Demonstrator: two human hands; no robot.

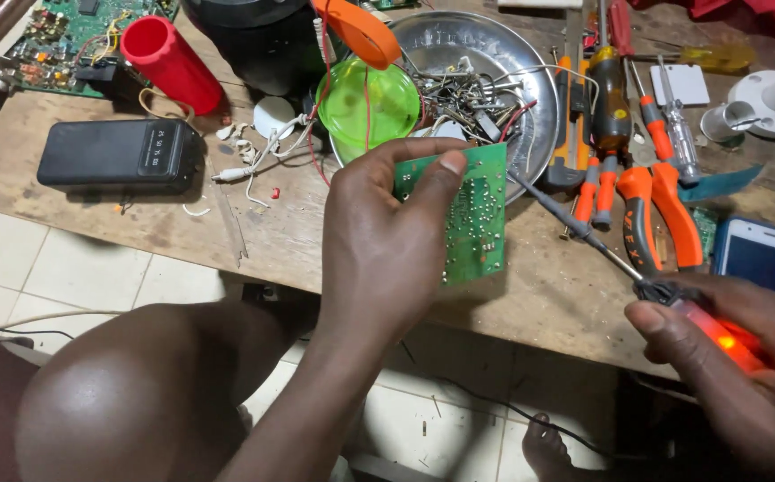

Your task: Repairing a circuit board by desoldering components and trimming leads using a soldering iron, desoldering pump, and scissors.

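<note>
Fingers [445,170] of the left hand [379,241] are pinching the green circuit board [477,214] upright, solder side showing, while the right hand [745,375] is gripping a soldering iron [584,234], its tip nearing the board for a steady touch on one joint.

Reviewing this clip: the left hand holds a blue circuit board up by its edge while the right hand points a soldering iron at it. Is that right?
Not quite. The head view shows the circuit board is green, not blue. The rest stands: the left hand holds it up by its edge, and the right hand points the soldering iron at it.

The circuit board [468,210] stands before the metal bowl [530,71], pliers [660,214] to its right.
</note>
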